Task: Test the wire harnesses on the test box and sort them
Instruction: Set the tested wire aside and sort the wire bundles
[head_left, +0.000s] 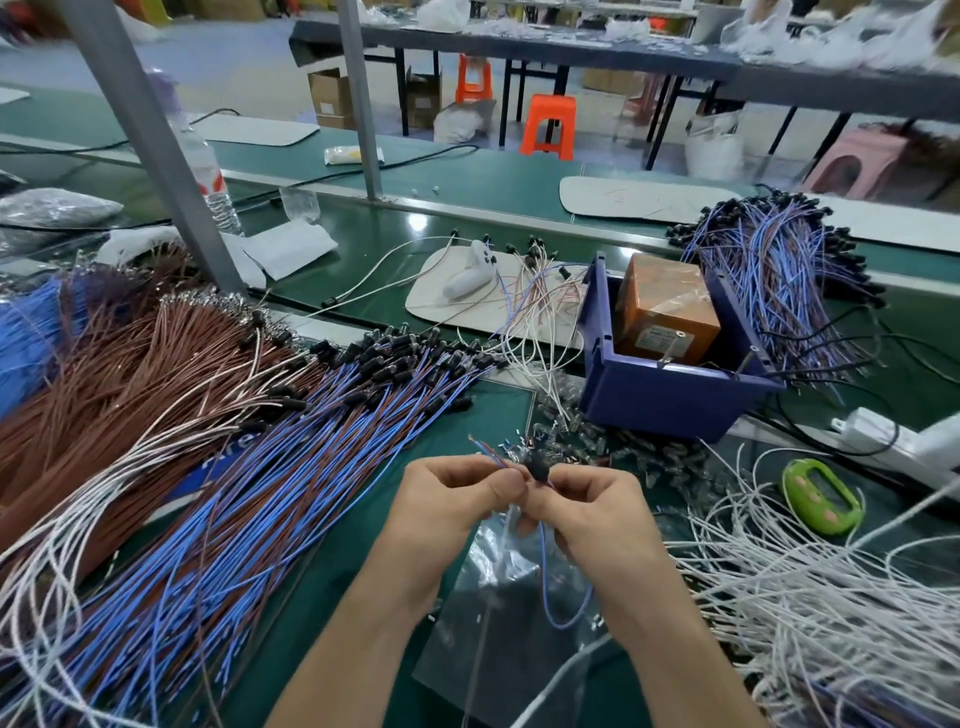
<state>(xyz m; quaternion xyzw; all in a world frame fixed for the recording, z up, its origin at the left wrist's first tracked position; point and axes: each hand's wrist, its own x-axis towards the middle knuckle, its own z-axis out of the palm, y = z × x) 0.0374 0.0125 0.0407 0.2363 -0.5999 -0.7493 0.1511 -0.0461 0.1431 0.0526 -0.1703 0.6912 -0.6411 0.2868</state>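
Both hands meet low in the middle of the view over a clear plastic bag (498, 613). My left hand (457, 499) and my right hand (592, 504) pinch one wire harness (537, 470): a black connector with blue and brown wires that loop down below the hands. An orange-brown test box (667, 306) sits inside a blue bin (670, 395) behind the hands. A wide pile of blue-and-brown harnesses (291, 457) lies to the left. Another bundle of blue harnesses (774, 270) lies behind the bin on the right.
Brown wires (104, 364) are heaped at the far left and white wires (810, 597) at the right. A green timer (821, 496), a white power strip (893, 441), a white pad with a white tool (467, 275), loose small parts and a grey post (171, 156) surround the work spot.
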